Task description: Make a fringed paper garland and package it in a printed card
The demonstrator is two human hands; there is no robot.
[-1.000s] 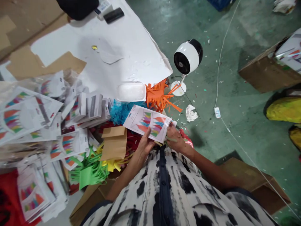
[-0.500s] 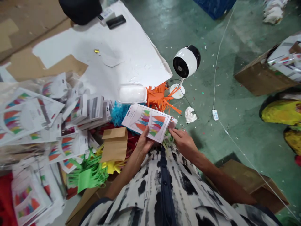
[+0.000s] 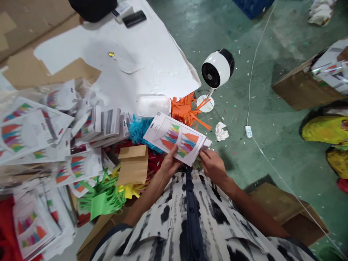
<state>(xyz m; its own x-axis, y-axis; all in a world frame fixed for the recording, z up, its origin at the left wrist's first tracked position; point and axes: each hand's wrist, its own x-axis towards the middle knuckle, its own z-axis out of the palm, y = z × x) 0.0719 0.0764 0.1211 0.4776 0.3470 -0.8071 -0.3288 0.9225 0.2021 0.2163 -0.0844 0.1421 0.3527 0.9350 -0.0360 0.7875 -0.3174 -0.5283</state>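
Note:
A flat white packet (image 3: 165, 127) printed with colourful tassel garlands is held tilted in front of my body. My left hand (image 3: 170, 163) grips its lower edge, thumb on the printed front. At the packet's right end, my right hand (image 3: 213, 166) is closed with its fingertips against the edge, beside a small white flap (image 3: 207, 143). What those fingers pinch is hidden; a little pale green shows below them. Blue fringed paper (image 3: 137, 129) lies just behind the packet, and orange fringed paper (image 3: 185, 110) lies beyond it at the table's corner.
Printed packets (image 3: 78, 168) pile up on the left, near green fringed paper (image 3: 104, 199) and a folded brown card (image 3: 133, 165). A white tray (image 3: 153, 106) sits on the white-covered table (image 3: 152, 54). A fan (image 3: 217, 69), cable (image 3: 250, 83) and cartons (image 3: 304, 85) stand on the right.
The packet and both hands have shifted slightly right. My right fingers have closed in at the packet's end, and the green strips under them show less now.

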